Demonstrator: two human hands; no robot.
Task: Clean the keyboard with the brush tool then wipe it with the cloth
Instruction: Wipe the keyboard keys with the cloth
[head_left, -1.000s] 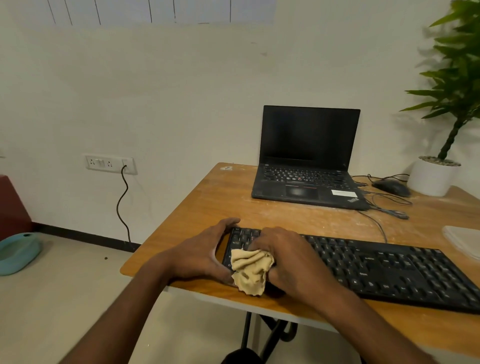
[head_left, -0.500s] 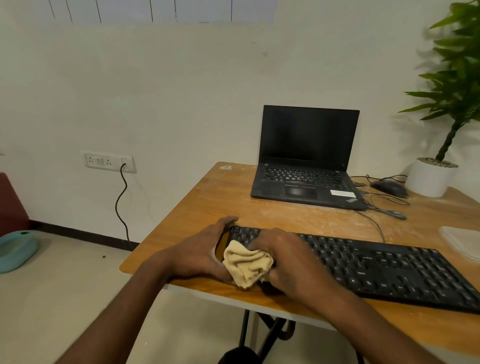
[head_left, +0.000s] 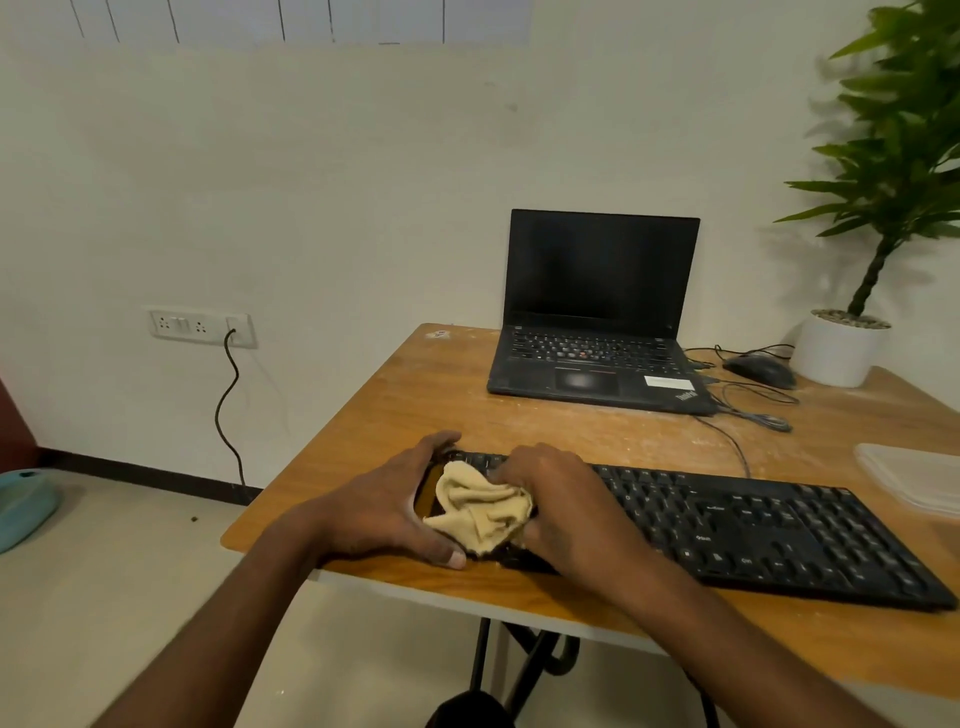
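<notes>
Right hand (head_left: 561, 509) bunches the soft, limp cloth (head_left: 480, 512) against the keyboard (head_left: 753, 535), while left hand (head_left: 395, 504) grips its end.

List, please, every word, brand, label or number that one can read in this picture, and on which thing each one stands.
"ThinkPad": logo on the laptop, at its near right corner, blurred and only just readable.
White sticker on the laptop's palm rest: print too small to read.
Key legends on the black keyboard: too blurred to read.
Wall socket plate: no readable text.

open laptop (head_left: 597, 332), mouse (head_left: 759, 370), potted plant (head_left: 852, 343), wooden table (head_left: 395, 405)
</notes>
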